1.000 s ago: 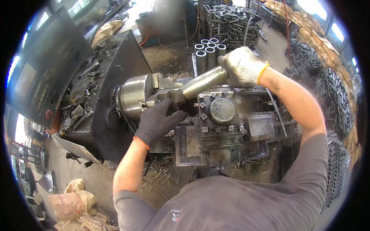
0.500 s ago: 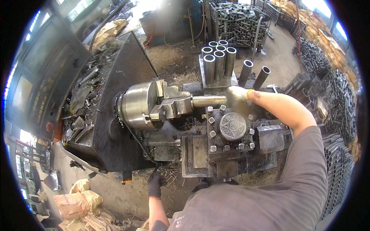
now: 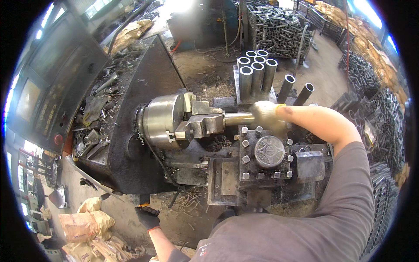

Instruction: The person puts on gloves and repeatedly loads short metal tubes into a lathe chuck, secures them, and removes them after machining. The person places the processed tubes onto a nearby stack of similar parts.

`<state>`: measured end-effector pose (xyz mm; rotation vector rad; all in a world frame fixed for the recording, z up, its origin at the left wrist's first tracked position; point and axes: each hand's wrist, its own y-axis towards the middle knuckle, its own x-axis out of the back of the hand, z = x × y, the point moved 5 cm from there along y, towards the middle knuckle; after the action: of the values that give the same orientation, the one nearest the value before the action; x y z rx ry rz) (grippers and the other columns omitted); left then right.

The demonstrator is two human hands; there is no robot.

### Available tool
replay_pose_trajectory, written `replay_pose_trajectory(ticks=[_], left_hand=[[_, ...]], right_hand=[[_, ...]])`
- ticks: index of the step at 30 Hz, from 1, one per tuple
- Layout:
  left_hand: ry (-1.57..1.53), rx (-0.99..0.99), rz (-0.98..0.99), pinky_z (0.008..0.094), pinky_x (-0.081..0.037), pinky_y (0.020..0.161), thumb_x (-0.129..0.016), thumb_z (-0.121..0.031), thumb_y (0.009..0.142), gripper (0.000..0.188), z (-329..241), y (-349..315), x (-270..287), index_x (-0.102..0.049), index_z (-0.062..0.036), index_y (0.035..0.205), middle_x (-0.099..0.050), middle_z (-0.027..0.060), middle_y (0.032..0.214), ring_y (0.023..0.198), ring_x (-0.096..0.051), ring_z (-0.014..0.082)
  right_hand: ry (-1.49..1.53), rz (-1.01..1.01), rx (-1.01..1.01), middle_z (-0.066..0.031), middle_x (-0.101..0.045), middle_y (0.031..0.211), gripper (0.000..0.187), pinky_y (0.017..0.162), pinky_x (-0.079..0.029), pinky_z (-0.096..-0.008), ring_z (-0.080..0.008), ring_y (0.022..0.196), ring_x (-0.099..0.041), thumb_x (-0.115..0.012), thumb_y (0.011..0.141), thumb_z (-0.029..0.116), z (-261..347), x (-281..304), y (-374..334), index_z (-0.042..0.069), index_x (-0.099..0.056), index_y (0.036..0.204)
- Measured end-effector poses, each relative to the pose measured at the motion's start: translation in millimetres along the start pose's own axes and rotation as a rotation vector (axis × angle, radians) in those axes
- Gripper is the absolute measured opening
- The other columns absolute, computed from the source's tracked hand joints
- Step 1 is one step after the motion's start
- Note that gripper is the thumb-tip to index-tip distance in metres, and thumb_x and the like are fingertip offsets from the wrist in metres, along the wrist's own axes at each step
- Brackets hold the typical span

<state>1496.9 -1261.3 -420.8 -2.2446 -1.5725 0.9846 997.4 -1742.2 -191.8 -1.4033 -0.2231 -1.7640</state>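
A bright steel tube [image 3: 238, 118] sticks out to the right from the jaws of a lathe chuck [image 3: 162, 121]. My right hand [image 3: 265, 114], in a pale glove, is closed round the tube's outer end, behind the square tool post [image 3: 269, 152] with its ring of bolts. Low on the left, my left hand [image 3: 147, 217] wears a dark glove. Its fingers look curled, right below a black part with an orange edge [image 3: 144, 205] under the headstock; what they hold is hidden. A slanting lever [image 3: 174, 198] hangs to the right of that hand, apart from it.
Several upright steel tubes [image 3: 257, 78] stand on a plate behind the lathe. Metal scraps lie on the headstock [image 3: 139, 109]. A wire crate [image 3: 279, 35] full of metal parts stands at the back; stacked tubes [image 3: 379, 205] are at right, paper sacks [image 3: 83, 225] at lower left.
My left hand has moved left and slightly down, from below the lever to below the orange-edged part. My right hand stays at the tube's end. The whole view has shifted a little.
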Motion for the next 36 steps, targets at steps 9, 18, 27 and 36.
replay_pose_trajectory(ticks=[9,18,27,36], left_hand=[[0.093,0.115,-0.003,0.0375,-0.036,0.050,-0.048,-0.055,0.108,0.044,-17.2,8.6,9.8,-0.053,-0.0223,0.079,-0.046,-0.0045,0.061,0.050,-0.041,0.0158],[0.331,-0.185,-0.065,0.0385,-0.044,0.056,-0.057,-0.048,0.107,0.037,-17.8,8.4,14.4,-0.062,-0.0122,0.100,-0.057,0.0053,0.077,0.061,-0.050,0.0213],[1.108,-1.955,-0.177,0.0499,-0.055,0.090,-0.068,-0.025,0.099,0.036,-209.7,-168.3,-241.3,-0.067,-0.0053,0.130,-0.074,0.0152,0.118,0.104,-0.071,0.0377],[1.728,-1.290,-0.272,0.0545,-0.050,0.105,-0.052,-0.044,0.104,0.071,-336.9,-52.1,-397.3,-0.028,-0.0180,0.166,-0.058,0.0258,0.151,0.131,-0.064,0.0429]], right_hand=[[0.456,0.285,-0.068,-0.0130,-0.076,0.100,0.064,0.068,-0.061,-0.0332,-0.0168,0.081,-0.072,-0.081,0.088,0.017,45.5,8.7,61.7,0.004,-0.055,0.145],[-0.660,0.069,-0.043,-0.0195,-0.071,0.075,0.018,0.061,-0.056,-0.0469,-0.0391,0.069,-0.071,-0.074,0.072,0.023,-78.9,-47.0,2.7,0.005,-0.076,0.077],[0.165,-0.834,-0.320,-0.0223,-0.077,0.106,0.050,0.085,-0.058,-0.0459,-0.0357,0.097,-0.076,-0.084,0.075,0.027,-78.5,15.9,-132.7,0.002,-0.068,0.116],[0.461,-1.370,0.046,-0.0108,-0.077,0.102,0.006,0.086,-0.058,-0.0374,-0.0229,0.095,-0.074,-0.077,0.088,0.005,44.0,14.9,-305.0,-0.001,-0.077,0.088]])
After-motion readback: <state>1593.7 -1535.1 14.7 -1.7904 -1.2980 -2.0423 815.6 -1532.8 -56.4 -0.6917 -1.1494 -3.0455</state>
